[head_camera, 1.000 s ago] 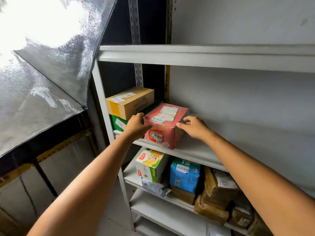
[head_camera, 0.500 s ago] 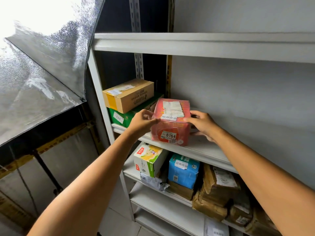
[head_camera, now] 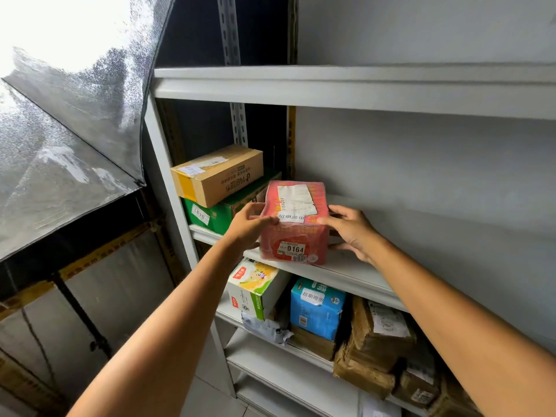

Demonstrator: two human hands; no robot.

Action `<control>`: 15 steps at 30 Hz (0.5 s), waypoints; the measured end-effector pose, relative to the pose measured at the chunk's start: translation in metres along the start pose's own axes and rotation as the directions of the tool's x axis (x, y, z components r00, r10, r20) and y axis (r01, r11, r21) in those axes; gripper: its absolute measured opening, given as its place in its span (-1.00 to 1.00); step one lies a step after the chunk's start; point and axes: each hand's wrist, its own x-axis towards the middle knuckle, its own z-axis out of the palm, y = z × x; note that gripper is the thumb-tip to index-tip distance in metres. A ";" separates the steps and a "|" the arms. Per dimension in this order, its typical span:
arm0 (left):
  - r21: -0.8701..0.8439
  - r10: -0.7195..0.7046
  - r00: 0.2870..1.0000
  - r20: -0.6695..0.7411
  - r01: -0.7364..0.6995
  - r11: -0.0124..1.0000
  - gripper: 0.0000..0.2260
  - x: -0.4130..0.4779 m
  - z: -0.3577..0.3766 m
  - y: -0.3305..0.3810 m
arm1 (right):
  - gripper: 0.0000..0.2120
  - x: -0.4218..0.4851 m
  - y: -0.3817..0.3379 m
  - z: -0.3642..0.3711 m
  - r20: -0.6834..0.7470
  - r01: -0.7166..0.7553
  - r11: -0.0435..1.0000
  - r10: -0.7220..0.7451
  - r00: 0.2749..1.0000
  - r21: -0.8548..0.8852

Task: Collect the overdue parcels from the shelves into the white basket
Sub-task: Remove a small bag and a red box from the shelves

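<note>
A tall white metal shelving unit stands against a grey wall and fills most of the view. To its left is an open umbrella, dark and wet-looking, with bright light behind it. Two bare forearms reach up from below toward the middle shelf.

At the left end of that shelf, a brown cardboard box lies on top of a green box. On the shelf below, at the right, sit several brown wrapped parcels, crumpled and stacked together.

The red parcel, wrapped in shiny plastic, is at the front edge of the middle shelf, just right of the green box. Whether it rests on the shelf or is slightly raised cannot be told. A white label on its front reads 0164.

Below it stand a blue box and a white and green box, side by side.

The left hand grips the red parcel's left side, fingers curled onto it. The right hand holds its right side, fingers and thumb spread.
</note>
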 end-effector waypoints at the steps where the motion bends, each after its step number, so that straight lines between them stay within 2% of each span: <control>1: 0.001 0.002 1.000 0.007 -0.002 1.000 -0.55 0.000 -0.001 0.000 | -0.39 -0.001 0.001 0.000 -0.004 0.009 1.000 -0.009 1.000 0.006; 9: -0.051 -0.013 0.993 0.116 0.019 0.998 -0.45 -0.004 -0.011 -0.009 | -0.42 -0.014 0.005 0.005 -0.040 0.048 0.998 -0.046 0.998 0.036; 15: -0.030 -0.031 0.979 0.203 0.038 0.999 -0.42 -0.006 -0.017 -0.014 | -0.28 -0.025 0.006 0.006 -0.035 0.026 1.000 -0.026 0.999 0.000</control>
